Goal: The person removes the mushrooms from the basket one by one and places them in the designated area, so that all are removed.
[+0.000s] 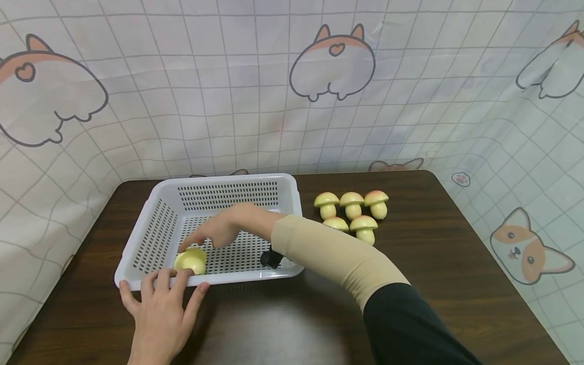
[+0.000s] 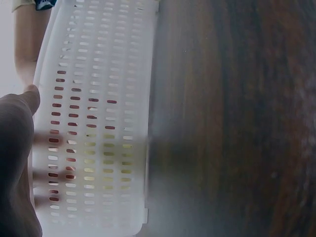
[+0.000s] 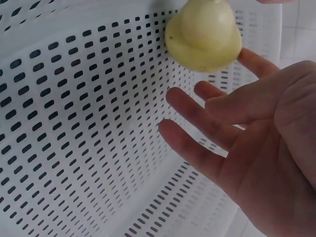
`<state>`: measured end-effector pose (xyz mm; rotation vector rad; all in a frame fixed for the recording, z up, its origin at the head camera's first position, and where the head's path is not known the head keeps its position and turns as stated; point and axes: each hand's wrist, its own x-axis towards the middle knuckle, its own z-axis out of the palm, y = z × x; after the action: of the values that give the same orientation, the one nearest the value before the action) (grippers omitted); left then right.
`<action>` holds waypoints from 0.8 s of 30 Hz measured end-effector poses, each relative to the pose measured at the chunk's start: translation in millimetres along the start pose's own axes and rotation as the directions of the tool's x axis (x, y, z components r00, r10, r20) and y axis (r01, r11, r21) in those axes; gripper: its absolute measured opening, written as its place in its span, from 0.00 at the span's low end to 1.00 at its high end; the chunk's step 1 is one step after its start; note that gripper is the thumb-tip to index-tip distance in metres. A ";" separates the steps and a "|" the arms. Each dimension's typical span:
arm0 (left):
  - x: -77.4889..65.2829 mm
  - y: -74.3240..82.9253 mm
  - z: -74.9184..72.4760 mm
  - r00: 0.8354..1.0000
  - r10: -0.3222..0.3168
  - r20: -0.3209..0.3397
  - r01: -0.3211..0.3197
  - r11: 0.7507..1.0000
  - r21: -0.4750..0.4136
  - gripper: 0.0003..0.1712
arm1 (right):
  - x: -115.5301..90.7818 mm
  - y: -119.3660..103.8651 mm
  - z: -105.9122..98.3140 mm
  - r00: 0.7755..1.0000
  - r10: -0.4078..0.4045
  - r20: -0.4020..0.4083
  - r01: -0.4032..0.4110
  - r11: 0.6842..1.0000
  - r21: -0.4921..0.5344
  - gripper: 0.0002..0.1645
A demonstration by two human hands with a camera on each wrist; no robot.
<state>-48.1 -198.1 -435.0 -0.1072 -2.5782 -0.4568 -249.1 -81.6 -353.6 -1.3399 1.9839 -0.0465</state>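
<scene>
A white plastic basket (image 1: 228, 177) with slotted walls stands on the left part of the table. Inside it, at the front left, lies a pale yellow-green toy mushroom (image 1: 191, 261), its stem and cap also plain in the right wrist view. My right hand (image 1: 221, 225) reaches into the basket, index finger stretched out to the edge of the mushroom's cap and the other fingers loosely bent. My left hand (image 1: 161, 309) grips the basket's front rim near the left corner. Its fingers are hooked over the rim and partly hidden inside.
Several more toy mushrooms (image 1: 351, 203) stand in two rows on the dark wooden table (image 1: 438, 263), right of the basket. My right forearm crosses over the basket's right end and partly covers the front row. A patterned cloth (image 1: 255, 91) hangs behind the table.
</scene>
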 end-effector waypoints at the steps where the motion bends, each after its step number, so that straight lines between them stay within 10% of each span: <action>1: 0.1 -0.1 -0.1 1.000 -0.001 0.001 0.001 1.000 0.000 0.25 | -0.7 -0.2 -0.2 1.000 -0.005 0.003 0.005 1.000 0.002 0.53; 11: 0.7 -0.6 0.0 1.000 0.005 -0.006 -0.005 1.000 0.001 0.26 | -6.7 6.1 -0.6 0.996 -0.064 0.066 0.062 0.998 0.018 0.29; 24: 0.5 -1.2 -0.6 1.000 -0.008 0.012 0.008 1.000 -0.001 0.26 | -11.4 9.1 4.8 0.991 -0.004 0.132 -0.015 0.989 0.145 0.35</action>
<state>-48.4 -199.5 -434.6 -0.0999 -2.5911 -0.4616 -251.4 -66.4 -354.5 -1.2121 1.8371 -0.0964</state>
